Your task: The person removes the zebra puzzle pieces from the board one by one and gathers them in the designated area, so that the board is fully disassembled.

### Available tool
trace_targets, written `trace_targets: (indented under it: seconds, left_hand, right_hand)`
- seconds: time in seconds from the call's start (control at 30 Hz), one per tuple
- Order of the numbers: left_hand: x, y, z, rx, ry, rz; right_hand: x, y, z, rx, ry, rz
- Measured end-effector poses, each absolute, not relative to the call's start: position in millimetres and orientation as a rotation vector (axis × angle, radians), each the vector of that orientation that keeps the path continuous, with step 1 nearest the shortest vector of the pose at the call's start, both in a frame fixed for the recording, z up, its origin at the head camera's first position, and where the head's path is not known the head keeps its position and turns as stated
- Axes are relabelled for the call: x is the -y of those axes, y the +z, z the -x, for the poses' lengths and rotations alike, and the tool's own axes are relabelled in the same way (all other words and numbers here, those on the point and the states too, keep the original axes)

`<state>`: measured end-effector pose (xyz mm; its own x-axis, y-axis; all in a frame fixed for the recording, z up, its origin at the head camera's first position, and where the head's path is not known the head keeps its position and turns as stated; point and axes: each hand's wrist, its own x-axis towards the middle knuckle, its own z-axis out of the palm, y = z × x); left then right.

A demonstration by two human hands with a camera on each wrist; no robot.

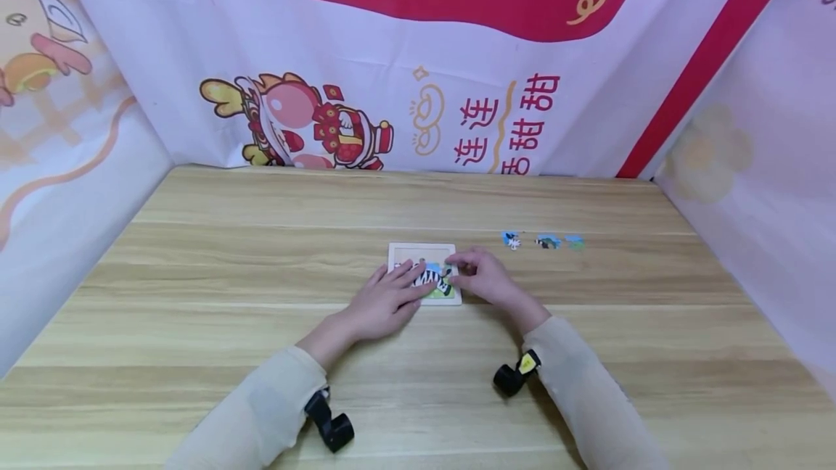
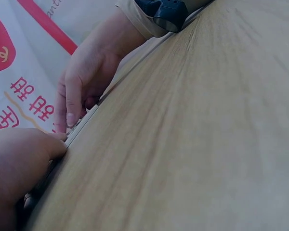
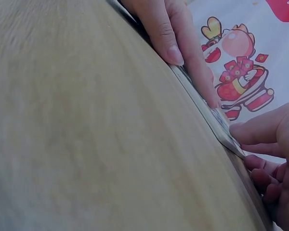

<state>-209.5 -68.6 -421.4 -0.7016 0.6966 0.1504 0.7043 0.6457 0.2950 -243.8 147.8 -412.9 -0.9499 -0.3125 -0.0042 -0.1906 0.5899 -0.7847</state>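
A small jigsaw puzzle in a white frame [image 1: 424, 246] lies on the wooden table, with part of a zebra picture [image 1: 427, 278] showing inside it. My left hand [image 1: 387, 303] lies across the frame's left side, its fingers stretched over the zebra. At the frame's right edge, my right hand [image 1: 486, 278] has thumb and forefinger bent around a small puzzle piece [image 1: 448, 270], mostly covered by the fingertips. In the right wrist view the right thumb [image 3: 238, 131] reaches over the frame's corner, while the left fingers [image 3: 202, 77] rest along its edge.
Several loose puzzle pieces lie behind the right hand: a blue and white one [image 1: 511, 240], a blue and dark one [image 1: 547, 241] and a blue-green one [image 1: 575, 241]. A printed cloth [image 1: 366, 42] hangs along the table's back edge, with more cloth at both sides.
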Motion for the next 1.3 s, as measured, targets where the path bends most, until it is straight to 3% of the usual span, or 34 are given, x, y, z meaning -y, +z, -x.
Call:
trace_targets:
  seconds: [0.8, 1.3]
  left_hand:
    - [65.8, -420.0, 210.4, 2.855, -0.566, 1.192]
    - [67.3, -421.0, 209.4, 2.861, -0.584, 1.174]
  right_hand:
    - [-138.5, -411.7, 244.2, -2.710, -1.346, 0.273]
    - [-141.7, -416.5, 244.8, -2.633, -1.496, 0.347]
